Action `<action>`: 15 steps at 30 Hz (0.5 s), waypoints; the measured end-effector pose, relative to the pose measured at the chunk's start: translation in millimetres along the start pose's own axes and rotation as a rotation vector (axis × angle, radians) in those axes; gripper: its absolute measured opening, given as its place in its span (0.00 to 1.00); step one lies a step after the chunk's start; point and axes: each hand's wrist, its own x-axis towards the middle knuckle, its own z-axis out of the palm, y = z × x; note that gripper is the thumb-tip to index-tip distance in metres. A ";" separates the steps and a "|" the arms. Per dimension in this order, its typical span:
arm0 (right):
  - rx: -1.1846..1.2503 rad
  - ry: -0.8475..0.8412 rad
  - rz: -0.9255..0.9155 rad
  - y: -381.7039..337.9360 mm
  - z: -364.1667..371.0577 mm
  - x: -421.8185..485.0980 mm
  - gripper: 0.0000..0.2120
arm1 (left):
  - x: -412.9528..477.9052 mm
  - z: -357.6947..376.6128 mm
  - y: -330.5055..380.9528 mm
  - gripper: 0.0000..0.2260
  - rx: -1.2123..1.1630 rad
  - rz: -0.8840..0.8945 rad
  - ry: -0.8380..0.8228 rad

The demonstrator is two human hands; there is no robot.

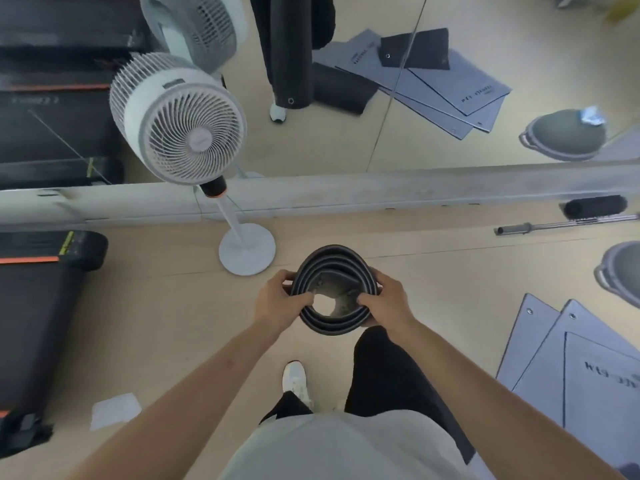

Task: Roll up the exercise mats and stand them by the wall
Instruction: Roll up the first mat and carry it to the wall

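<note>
I look straight down the open end of a rolled black exercise mat (334, 263) that stands upright in front of me, its coils loose. My left hand (278, 301) grips its left rim, thumb inside the coil. My right hand (386, 297) grips the right rim the same way. Several grey mats (588, 368) lie flat and overlapping on the floor at the lower right. The mirrored wall (346, 140) rises just beyond the roll, above a pale baseboard ledge (346, 195); it reflects the upright roll and the flat mats.
A white pedestal fan (180, 123) stands close on the left, its round base (247, 254) beside the roll. A black treadmill (38, 306) fills the far left. A barbell (561, 225) and a grey dome trainer (620, 275) lie at the right. White paper (116, 410) lies on the floor.
</note>
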 end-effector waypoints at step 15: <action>0.018 -0.127 0.041 -112.8 -31.2 299.5 0.30 | 262.2 47.5 139.0 0.26 0.053 -0.116 0.087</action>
